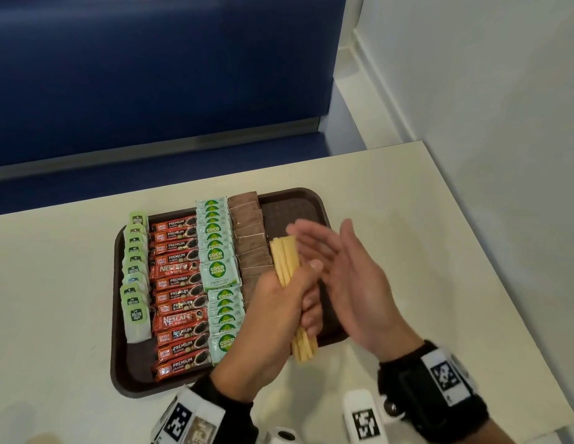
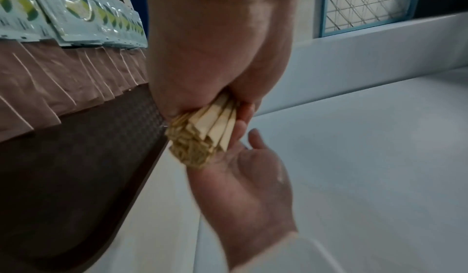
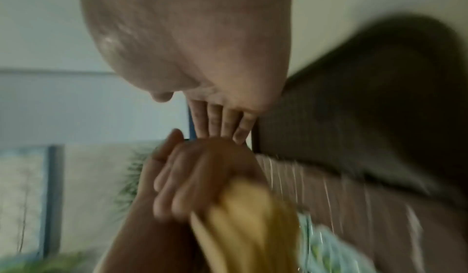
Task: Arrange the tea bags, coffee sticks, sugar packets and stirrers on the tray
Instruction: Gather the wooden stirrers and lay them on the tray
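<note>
Our left hand [image 1: 279, 302] has its fingers [image 1: 311, 315] wrapped round the middle of the stirrers [image 1: 284, 254], a bundle held above the tray [image 1: 298, 195] at its bare right strip; our right hand [image 1: 350, 277] is flat and holds nothing, just beside. We judge them light, stiff, thin wood — likely to fan or slip, so we grip mid-length and square the ends.

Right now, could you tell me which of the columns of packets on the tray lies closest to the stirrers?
The brown sugar packets, the rightmost column, beside the stirrers that the left hand grips.
</note>
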Motion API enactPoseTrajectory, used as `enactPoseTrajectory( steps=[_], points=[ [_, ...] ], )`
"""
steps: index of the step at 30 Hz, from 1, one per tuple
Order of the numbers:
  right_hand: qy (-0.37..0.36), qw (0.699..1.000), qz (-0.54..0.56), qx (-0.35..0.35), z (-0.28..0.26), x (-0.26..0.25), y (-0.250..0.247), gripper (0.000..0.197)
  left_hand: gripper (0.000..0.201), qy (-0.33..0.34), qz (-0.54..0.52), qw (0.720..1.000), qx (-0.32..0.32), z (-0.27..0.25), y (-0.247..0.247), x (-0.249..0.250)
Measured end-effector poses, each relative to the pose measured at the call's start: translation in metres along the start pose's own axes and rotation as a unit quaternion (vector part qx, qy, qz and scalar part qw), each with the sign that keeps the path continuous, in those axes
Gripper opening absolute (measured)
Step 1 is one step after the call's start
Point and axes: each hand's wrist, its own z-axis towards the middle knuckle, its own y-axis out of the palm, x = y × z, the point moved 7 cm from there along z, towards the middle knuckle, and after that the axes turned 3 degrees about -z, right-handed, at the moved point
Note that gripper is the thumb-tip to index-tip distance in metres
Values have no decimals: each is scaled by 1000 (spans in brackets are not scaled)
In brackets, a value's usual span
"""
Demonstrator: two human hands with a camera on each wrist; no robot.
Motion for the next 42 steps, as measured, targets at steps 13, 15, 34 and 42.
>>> enactPoseTrajectory(
  steps=[13, 15, 34, 42],
  points=[
    [75, 894, -440, -45, 9, -26, -45, 25, 34, -40, 12, 990, 137, 38, 3, -5],
    [121, 899, -409, -98, 2, -18, -43, 26, 29, -59, -5, 988, 141, 40, 9, -9],
    [186, 962, -144, -139, 2, 8, -3, 42, 39, -105, 47, 990, 77, 60, -5, -8],
    [176, 979, -72, -68, -12, 28, -1, 30, 42, -146, 118, 981, 49, 54, -9, -14]
  ],
)
